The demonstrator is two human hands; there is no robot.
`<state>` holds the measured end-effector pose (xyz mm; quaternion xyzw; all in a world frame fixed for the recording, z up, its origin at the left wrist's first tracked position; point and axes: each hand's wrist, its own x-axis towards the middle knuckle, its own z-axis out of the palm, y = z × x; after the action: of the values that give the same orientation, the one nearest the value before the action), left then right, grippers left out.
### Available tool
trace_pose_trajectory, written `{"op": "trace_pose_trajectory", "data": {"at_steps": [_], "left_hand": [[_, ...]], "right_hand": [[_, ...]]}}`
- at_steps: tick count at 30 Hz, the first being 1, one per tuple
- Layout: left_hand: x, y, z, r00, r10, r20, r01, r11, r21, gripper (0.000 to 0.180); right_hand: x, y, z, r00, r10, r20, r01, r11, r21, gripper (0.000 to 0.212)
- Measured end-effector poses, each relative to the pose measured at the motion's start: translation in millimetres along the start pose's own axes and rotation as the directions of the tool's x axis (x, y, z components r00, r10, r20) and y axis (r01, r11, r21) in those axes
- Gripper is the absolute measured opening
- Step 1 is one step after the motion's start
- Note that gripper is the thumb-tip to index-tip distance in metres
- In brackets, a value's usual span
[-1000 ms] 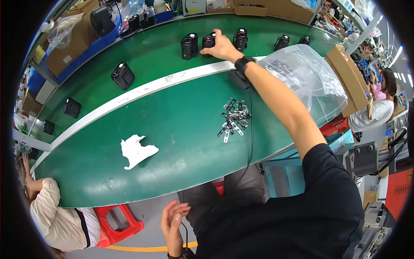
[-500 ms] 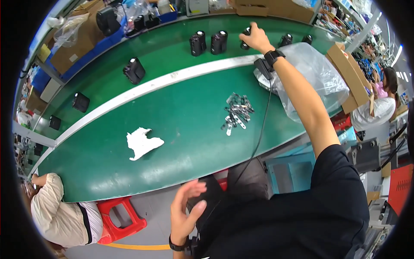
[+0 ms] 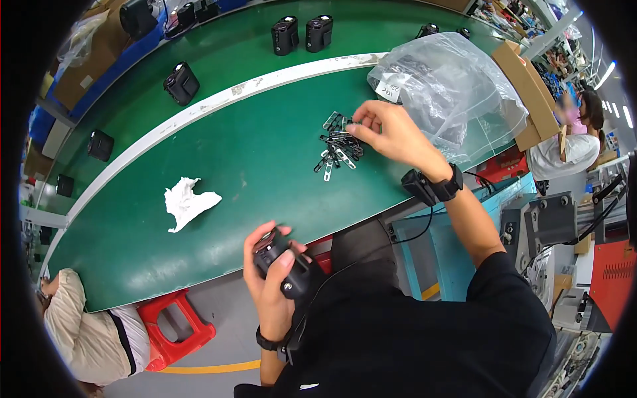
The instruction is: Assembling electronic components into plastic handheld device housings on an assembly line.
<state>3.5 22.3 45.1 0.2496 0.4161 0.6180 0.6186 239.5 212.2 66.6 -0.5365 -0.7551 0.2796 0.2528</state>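
A black, boxy camera-like device (image 3: 296, 282) is gripped in my left hand (image 3: 269, 285), just off the table's near edge, with a small round silver spot on its lower end. My right hand (image 3: 395, 136) is over the right side of a loose pile of small black and silver strip-shaped parts (image 3: 340, 149). Its thumb and forefinger are drawn together at the pile's upper edge; whatever lies between the fingertips is too small to make out. To the left on the green table (image 3: 265, 172) rests a crumpled white cloth (image 3: 189, 203).
Beyond a white rail (image 3: 219, 96) stand several similar black devices (image 3: 285, 36). A clear plastic bag (image 3: 451, 86) lies at right beside a cardboard box (image 3: 527, 96). A co-worker (image 3: 86, 325) sits at lower left near a red stool (image 3: 176, 331). Another person (image 3: 574, 142) is at far right.
My right hand has come back from the far row, where one device is gone, to the pile of strips. My left hand, empty before, now holds a black device. The view has shifted slightly.
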Motion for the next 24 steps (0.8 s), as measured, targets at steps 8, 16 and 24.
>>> {"op": "trace_pose_trajectory", "data": {"at_steps": [8, 16, 24], "left_hand": [[-12.0, 2.8, -15.0, 0.996, 0.053, -0.065, -0.051, 0.998, 0.036, 0.048], [-8.4, 3.2, -16.7, 0.992, 0.102, 0.070, -0.113, 0.975, 0.189, 0.053], [-4.4, 3.1, 4.3, 0.865, 0.018, 0.501, -0.151, 0.962, 0.227, 0.063]], "right_hand": [[-0.4, 21.0, 18.9, 0.984, -0.177, 0.032, 0.179, 0.962, -0.205, 0.021], [-2.1, -4.2, 0.9, 0.989, 0.042, 0.140, -0.043, 0.999, 0.000, 0.013], [-26.1, -69.9, 5.5, 0.629, -0.340, 0.699, 0.018, 0.905, 0.425, 0.011]]}}
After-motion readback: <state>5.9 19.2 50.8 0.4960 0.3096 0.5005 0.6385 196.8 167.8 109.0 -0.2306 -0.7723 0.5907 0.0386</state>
